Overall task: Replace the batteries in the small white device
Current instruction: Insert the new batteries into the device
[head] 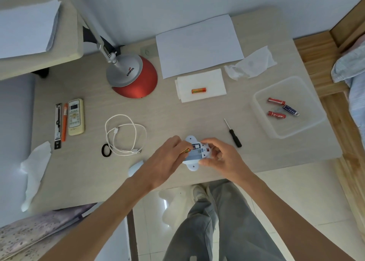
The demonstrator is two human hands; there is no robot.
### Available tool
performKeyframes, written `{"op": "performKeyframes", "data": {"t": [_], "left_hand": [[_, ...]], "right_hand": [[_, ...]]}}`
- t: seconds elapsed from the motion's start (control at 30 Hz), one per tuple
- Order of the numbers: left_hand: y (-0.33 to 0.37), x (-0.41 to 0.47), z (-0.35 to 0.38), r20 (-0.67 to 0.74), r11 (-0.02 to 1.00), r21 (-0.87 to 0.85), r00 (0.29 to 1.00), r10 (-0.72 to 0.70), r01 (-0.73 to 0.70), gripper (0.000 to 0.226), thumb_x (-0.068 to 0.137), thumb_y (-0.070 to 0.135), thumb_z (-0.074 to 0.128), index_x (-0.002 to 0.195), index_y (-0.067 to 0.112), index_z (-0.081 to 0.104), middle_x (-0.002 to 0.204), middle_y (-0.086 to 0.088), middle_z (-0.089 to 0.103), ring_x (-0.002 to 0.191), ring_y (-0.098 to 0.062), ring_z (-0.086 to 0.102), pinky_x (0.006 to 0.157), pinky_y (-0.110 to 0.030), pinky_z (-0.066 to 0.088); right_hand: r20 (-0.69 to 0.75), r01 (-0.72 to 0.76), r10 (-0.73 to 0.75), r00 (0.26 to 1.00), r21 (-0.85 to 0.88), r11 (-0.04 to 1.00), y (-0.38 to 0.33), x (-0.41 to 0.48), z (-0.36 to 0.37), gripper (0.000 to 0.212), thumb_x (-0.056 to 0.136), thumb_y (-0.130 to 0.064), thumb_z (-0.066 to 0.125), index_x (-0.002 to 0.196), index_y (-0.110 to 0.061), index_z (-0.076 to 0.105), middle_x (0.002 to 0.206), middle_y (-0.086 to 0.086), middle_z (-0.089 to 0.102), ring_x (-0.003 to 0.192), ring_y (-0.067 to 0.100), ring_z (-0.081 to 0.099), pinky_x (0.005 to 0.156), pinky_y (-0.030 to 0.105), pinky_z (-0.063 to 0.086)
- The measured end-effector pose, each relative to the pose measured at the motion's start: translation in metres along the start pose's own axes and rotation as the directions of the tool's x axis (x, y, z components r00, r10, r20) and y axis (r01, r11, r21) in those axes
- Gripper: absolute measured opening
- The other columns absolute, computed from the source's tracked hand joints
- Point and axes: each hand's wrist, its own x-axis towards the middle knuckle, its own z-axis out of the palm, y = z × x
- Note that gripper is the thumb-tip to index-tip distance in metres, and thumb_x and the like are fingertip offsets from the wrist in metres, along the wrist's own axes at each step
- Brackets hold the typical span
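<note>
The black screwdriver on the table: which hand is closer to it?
Right. The right hand grips the white device just left of the screwdriver. The left hand pinches an orange battery on the device's other side, farther from it.

Loose grey trousers (faded, softly creased), bare forearms, possibly a pale sneaker.

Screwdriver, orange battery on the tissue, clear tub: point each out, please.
Screwdriver (236,138): head view, on its black handle.
Orange battery (198,90): head view, middle of its body.
Clear tub (292,90): head view, bare floor near its far wall.
</note>
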Motion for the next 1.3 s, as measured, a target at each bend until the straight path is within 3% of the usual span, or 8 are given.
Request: {"op": "performKeyframes", "data": {"t": [0.2,0.3,0.5,0.67,0.9,1.0,1.1,1.3], "left_hand": [[-0.002,0.012,0.004,0.036,0.997,0.076,0.999,0.009,-0.012,0.018,0.113,0.022,0.052,0.127,0.019,0.061,0.110,-0.001,0.053,0.093,-0.019,0.049,0.079,-0.044,0.053],[-0.004,0.018,0.009,0.005,0.994,0.105,0.999,0.034,-0.034,0.020,0.108,0.023,0.063,0.127,0.018,0.065,0.109,0.001,0.063,0.096,-0.020,0.049,0.077,-0.042,0.052],[-0.009,0.026,0.021,-0.095,0.994,0.103,0.995,0.033,-0.023,0.014,0.097,0.021,0.079,0.107,0.012,0.076,0.097,0.001,0.072,0.093,-0.022,0.053,0.076,-0.040,0.053],[-0.008,0.030,0.030,-0.165,0.999,0.031,0.986,-0.014,0.019,0.013,0.088,0.012,0.087,0.099,0.011,0.082,0.100,-0.001,0.067,0.093,-0.019,0.055,0.078,-0.027,0.048],[-0.009,0.032,0.037,-0.216,0.988,-0.101,0.967,-0.138,0.118,0.015,0.080,0.013,0.094,0.093,0.014,0.086,0.085,0.001,0.063,0.083,-0.020,0.053,0.070,-0.033,0.047],[-0.008,0.033,0.041,-0.251,0.992,-0.078,0.961,-0.113,0.096,0.014,0.078,0.015,0.096,0.088,0.016,0.086,0.078,0.003,0.062,0.082,-0.014,0.042,0.074,-0.027,0.038],[-0.010,0.033,0.042,-0.280,0.997,-0.032,0.957,-0.077,0.071,0.014,0.078,0.022,0.096,0.088,0.020,0.087,0.079,0.011,0.058,0.086,-0.010,0.037,0.078,-0.031,0.037],[-0.007,0.031,0.036,-0.289,0.997,-0.051,0.955,-0.063,0.050,0.017,0.079,0.026,0.095,0.093,0.022,0.087,0.087,0.006,0.059,0.091,-0.016,0.045,0.079,-0.032,0.044]], "right_hand": [[-0.005,0.006,-0.006,1.000,-0.008,1.000,0.002,0.001,0.001,0.054,0.082,-0.027,0.092,0.130,-0.027,0.067,0.104,-0.003,0.069,0.079,0.027,0.059,0.075,0.045,0.056],[-0.005,0.008,-0.008,1.000,-0.015,1.000,0.002,0.001,0.001,0.055,0.082,-0.030,0.092,0.130,-0.027,0.067,0.103,-0.004,0.068,0.078,0.025,0.060,0.072,0.040,0.055],[-0.014,0.010,-0.010,1.000,-0.011,1.000,0.003,0.001,0.001,0.054,0.082,-0.028,0.092,0.130,-0.026,0.067,0.103,-0.006,0.069,0.078,0.025,0.059,0.072,0.036,0.054],[-0.006,-0.004,0.004,1.000,0.006,1.000,0.005,0.001,0.001,0.054,0.082,-0.030,0.092,0.129,-0.029,0.066,0.102,-0.003,0.069,0.079,0.028,0.059,0.074,0.044,0.055],[0.001,-0.006,0.006,1.000,0.012,1.000,0.007,0.001,0.001,0.052,0.083,-0.033,0.091,0.128,-0.033,0.066,0.100,-0.003,0.070,0.078,0.030,0.060,0.073,0.049,0.056],[0.005,-0.003,0.003,1.000,0.025,1.000,0.009,0.001,0.001,0.051,0.083,-0.034,0.091,0.127,-0.033,0.065,0.101,-0.001,0.071,0.079,0.031,0.061,0.074,0.051,0.056],[0.007,-0.003,0.003,1.000,0.017,1.000,0.009,0.000,0.000,0.051,0.083,-0.035,0.091,0.127,-0.033,0.065,0.101,-0.001,0.072,0.079,0.031,0.062,0.075,0.050,0.056],[0.007,0.007,-0.007,1.000,-0.003,1.000,0.006,-0.001,0.000,0.049,0.084,-0.034,0.091,0.126,-0.030,0.065,0.101,-0.004,0.072,0.078,0.028,0.063,0.072,0.049,0.057]]}}
